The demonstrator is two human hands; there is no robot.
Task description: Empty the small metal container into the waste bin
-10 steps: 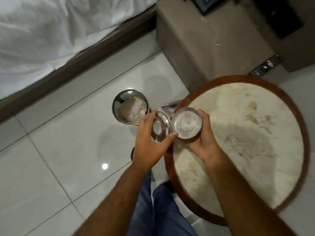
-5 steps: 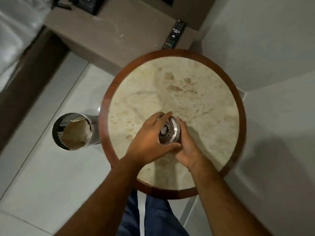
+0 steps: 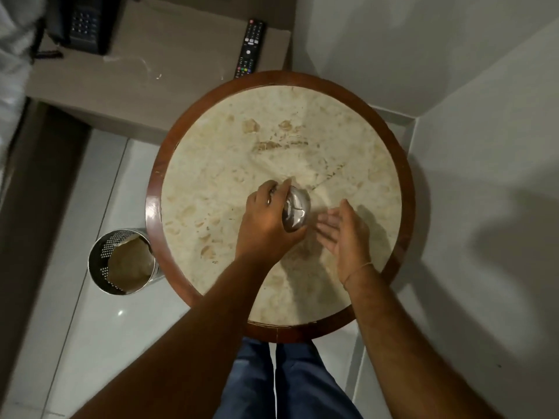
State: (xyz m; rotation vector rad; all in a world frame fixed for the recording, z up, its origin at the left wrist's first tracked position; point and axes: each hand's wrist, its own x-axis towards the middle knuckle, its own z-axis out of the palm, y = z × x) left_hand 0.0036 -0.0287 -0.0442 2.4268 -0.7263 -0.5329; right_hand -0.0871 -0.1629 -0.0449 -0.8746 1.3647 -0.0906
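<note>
The small shiny metal container [image 3: 297, 211] with its lid on sits near the middle of the round marble-topped table [image 3: 332, 140]. My left hand [image 3: 267, 220] is wrapped around its left side and top. Just right of the container, my right hand [image 3: 344, 234] hovers with fingers spread and holds nothing. The waste bin [image 3: 104, 252], a perforated metal cylinder with a brownish liner, stands on the floor at the table's left edge.
A beige bedside unit [image 3: 169, 74] behind the table carries a black telephone [image 3: 81, 24] and a remote control [image 3: 249, 48]. White walls close in on the right. Glossy white floor tiles [image 3: 90, 343] lie to the left, with my legs below the table.
Both hands carried the container from beside the bin to the table's middle and the lid went on. My right hand has now let go and opened; my left still grips it.
</note>
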